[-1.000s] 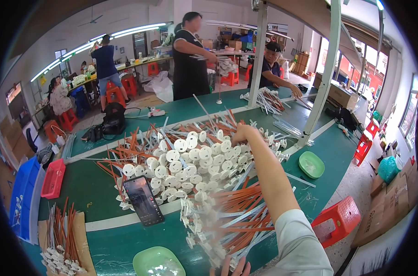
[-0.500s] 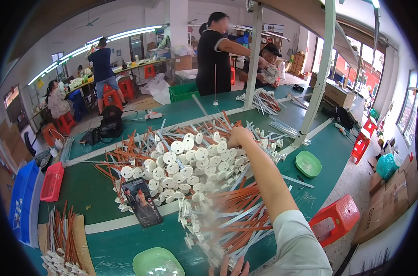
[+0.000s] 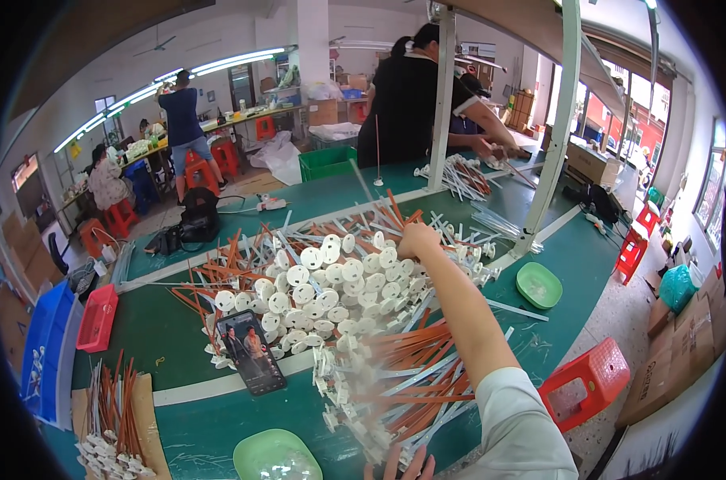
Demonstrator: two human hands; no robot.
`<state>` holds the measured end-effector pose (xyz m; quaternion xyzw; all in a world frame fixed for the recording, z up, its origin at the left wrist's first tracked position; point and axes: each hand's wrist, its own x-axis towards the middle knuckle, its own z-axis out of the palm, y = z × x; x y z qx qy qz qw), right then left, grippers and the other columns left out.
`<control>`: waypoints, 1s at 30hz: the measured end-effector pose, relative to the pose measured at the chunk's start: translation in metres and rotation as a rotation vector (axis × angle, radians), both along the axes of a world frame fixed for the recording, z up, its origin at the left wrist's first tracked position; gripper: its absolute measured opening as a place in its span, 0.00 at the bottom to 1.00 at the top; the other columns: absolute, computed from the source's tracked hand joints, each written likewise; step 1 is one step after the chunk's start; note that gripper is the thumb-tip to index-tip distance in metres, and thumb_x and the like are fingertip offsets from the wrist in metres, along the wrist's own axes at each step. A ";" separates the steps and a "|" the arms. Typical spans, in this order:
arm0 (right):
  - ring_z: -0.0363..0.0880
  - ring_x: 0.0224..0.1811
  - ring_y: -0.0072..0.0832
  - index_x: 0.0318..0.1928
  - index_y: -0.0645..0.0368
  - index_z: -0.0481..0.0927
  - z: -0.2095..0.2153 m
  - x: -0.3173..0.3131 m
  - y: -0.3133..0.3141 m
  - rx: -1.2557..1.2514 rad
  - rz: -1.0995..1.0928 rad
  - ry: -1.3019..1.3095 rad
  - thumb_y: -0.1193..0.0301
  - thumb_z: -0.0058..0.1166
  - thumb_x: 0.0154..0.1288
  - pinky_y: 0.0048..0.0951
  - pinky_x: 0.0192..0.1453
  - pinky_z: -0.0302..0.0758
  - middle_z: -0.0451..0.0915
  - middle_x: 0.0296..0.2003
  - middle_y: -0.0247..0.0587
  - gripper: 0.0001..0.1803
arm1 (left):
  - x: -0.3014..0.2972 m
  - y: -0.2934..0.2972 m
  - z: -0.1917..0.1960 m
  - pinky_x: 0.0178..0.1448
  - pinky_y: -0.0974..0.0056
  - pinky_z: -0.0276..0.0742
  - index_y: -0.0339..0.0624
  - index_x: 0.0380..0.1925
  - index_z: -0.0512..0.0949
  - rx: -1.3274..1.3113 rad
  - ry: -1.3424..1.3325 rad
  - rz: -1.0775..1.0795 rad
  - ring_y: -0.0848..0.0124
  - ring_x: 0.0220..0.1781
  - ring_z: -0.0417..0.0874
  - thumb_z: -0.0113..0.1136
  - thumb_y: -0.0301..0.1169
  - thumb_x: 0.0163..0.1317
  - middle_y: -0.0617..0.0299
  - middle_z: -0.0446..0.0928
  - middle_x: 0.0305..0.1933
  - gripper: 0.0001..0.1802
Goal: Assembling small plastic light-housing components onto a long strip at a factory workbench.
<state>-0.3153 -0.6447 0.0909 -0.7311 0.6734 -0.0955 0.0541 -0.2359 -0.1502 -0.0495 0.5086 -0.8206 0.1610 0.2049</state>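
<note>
A: The right hand (image 3: 417,238) was closed among the white-headed rods (image 3: 331,280) heaped mid-table; the left hand's (image 3: 403,466) fingertips barely showed, grip unclear

B: Progress? One bundle (image 3: 403,384) lay gathered; most stayed loose beside the phone (image 3: 251,352)

Matt green table top (image 3: 179,336), white plastic disc-headed pins (image 3: 331,280)

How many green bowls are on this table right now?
2. One green bowl sits at the right edge, beyond the right hand; another green bowl at the near edge by the left hand. The pile may hide more.
</note>
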 end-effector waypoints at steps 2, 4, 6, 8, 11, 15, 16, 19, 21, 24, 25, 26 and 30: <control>0.87 0.50 0.42 0.45 0.64 0.86 0.009 -0.009 -0.002 0.001 0.000 -0.018 0.64 0.70 0.42 0.37 0.52 0.83 0.85 0.48 0.52 0.27 | 0.001 0.000 0.002 0.57 0.22 0.67 0.56 0.64 0.73 0.054 -0.049 -0.017 0.41 0.79 0.53 0.55 0.50 0.68 0.58 0.57 0.78 0.27; 0.85 0.53 0.44 0.50 0.60 0.85 0.025 -0.023 -0.002 0.133 0.040 -0.021 0.65 0.72 0.43 0.41 0.57 0.81 0.85 0.50 0.51 0.29 | 0.000 0.001 -0.001 0.57 0.21 0.66 0.56 0.65 0.71 0.041 -0.038 -0.013 0.41 0.79 0.52 0.54 0.50 0.68 0.58 0.56 0.79 0.28; 0.87 0.49 0.43 0.47 0.62 0.86 0.033 -0.033 -0.008 0.150 0.003 -0.048 0.67 0.75 0.39 0.39 0.56 0.82 0.87 0.46 0.50 0.30 | -0.001 0.003 -0.003 0.57 0.20 0.65 0.56 0.67 0.70 0.029 -0.023 -0.012 0.40 0.79 0.51 0.53 0.50 0.69 0.58 0.55 0.79 0.29; 0.87 0.48 0.43 0.45 0.62 0.86 0.051 -0.040 0.002 0.085 -0.088 -0.143 0.65 0.76 0.37 0.38 0.54 0.83 0.87 0.46 0.50 0.30 | 0.000 0.003 -0.006 0.59 0.19 0.62 0.55 0.67 0.70 -0.013 -0.051 0.007 0.39 0.79 0.51 0.52 0.51 0.69 0.58 0.54 0.79 0.30; 0.87 0.48 0.41 0.44 0.62 0.86 0.052 -0.053 -0.008 -0.026 -0.123 -0.156 0.64 0.77 0.35 0.37 0.52 0.83 0.87 0.44 0.50 0.30 | -0.003 0.005 -0.012 0.60 0.18 0.61 0.54 0.67 0.70 0.058 0.035 -0.017 0.38 0.79 0.51 0.52 0.51 0.69 0.57 0.54 0.79 0.29; 0.88 0.47 0.40 0.42 0.63 0.86 0.064 -0.068 -0.020 0.001 -0.109 -0.211 0.63 0.76 0.33 0.35 0.51 0.83 0.87 0.43 0.52 0.30 | -0.004 0.006 -0.012 0.60 0.18 0.62 0.53 0.66 0.71 0.053 0.018 -0.011 0.39 0.79 0.51 0.52 0.51 0.68 0.57 0.54 0.79 0.29; 0.88 0.47 0.39 0.41 0.64 0.86 0.064 -0.073 -0.021 0.034 -0.098 -0.235 0.63 0.75 0.33 0.35 0.51 0.83 0.87 0.42 0.52 0.30 | -0.005 0.006 -0.012 0.60 0.18 0.62 0.53 0.67 0.71 0.103 0.060 -0.022 0.39 0.79 0.51 0.52 0.51 0.68 0.56 0.55 0.79 0.30; 0.88 0.40 0.39 0.37 0.67 0.85 0.054 -0.092 -0.035 -0.063 -0.075 -0.222 0.62 0.75 0.31 0.33 0.46 0.83 0.87 0.36 0.52 0.29 | -0.004 0.005 -0.007 0.60 0.18 0.61 0.53 0.67 0.71 0.121 0.074 -0.028 0.39 0.79 0.51 0.52 0.50 0.67 0.56 0.54 0.79 0.30; 0.88 0.35 0.39 0.36 0.68 0.84 0.055 -0.101 -0.037 -0.112 -0.039 -0.231 0.61 0.75 0.30 0.34 0.41 0.83 0.86 0.33 0.53 0.30 | -0.004 0.004 -0.003 0.61 0.18 0.61 0.53 0.67 0.71 0.094 0.045 -0.020 0.39 0.79 0.51 0.53 0.50 0.67 0.56 0.54 0.79 0.30; 0.88 0.35 0.40 0.38 0.69 0.84 0.065 -0.109 -0.041 -0.090 -0.038 -0.290 0.61 0.75 0.29 0.35 0.41 0.83 0.86 0.34 0.54 0.32 | -0.005 0.005 -0.001 0.62 0.19 0.60 0.52 0.67 0.71 0.114 0.034 0.000 0.40 0.79 0.50 0.54 0.50 0.67 0.57 0.54 0.79 0.30; 0.88 0.36 0.40 0.39 0.68 0.85 0.065 -0.111 -0.040 -0.182 -0.046 -0.304 0.62 0.74 0.30 0.36 0.43 0.83 0.86 0.33 0.53 0.31 | -0.005 0.006 0.001 0.62 0.19 0.59 0.52 0.67 0.70 0.162 0.064 0.001 0.40 0.79 0.50 0.54 0.49 0.67 0.57 0.54 0.79 0.31; 0.88 0.36 0.40 0.39 0.68 0.85 0.066 -0.115 -0.038 -0.183 -0.049 -0.301 0.62 0.74 0.30 0.36 0.43 0.83 0.86 0.33 0.53 0.31 | -0.006 0.007 0.002 0.63 0.18 0.59 0.52 0.67 0.70 0.208 0.093 0.001 0.41 0.80 0.50 0.54 0.49 0.66 0.57 0.54 0.79 0.31; 0.87 0.36 0.42 0.41 0.65 0.85 0.078 -0.123 -0.034 -0.402 -0.025 -0.441 0.61 0.73 0.34 0.37 0.46 0.81 0.86 0.32 0.51 0.29 | -0.005 0.007 0.003 0.62 0.18 0.57 0.52 0.68 0.70 0.267 0.130 -0.027 0.40 0.79 0.50 0.56 0.49 0.66 0.57 0.54 0.79 0.32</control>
